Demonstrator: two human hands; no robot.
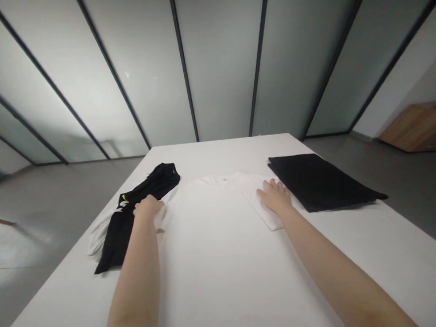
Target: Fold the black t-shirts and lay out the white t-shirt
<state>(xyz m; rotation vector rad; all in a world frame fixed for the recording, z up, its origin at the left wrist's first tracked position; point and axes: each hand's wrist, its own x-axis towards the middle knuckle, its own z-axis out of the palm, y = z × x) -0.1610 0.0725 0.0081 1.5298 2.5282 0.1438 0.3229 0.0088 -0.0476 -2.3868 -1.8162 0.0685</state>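
Note:
A white T-shirt [212, 243] lies spread out flat, its neckline towards the far side of the table. My left hand [148, 206] is closed at the end of its left sleeve, fingers curled down and partly hidden, with the sleeve cloth bunched below the thumb. Over the right sleeve, my right hand [275, 195] lies flat with fingers spread, pressing on the fabric. Beside and under my left hand is a crumpled black garment [159, 180] with yellow and white marks.
A black flat sheet or folded cloth [316, 181] lies at the right of the white table [225, 155], one corner reaching towards the edge. White cloth [99, 236] shows beneath the black garment. Frosted glass panels [218, 59] stand behind; a wooden cabinet [420, 127] is far right.

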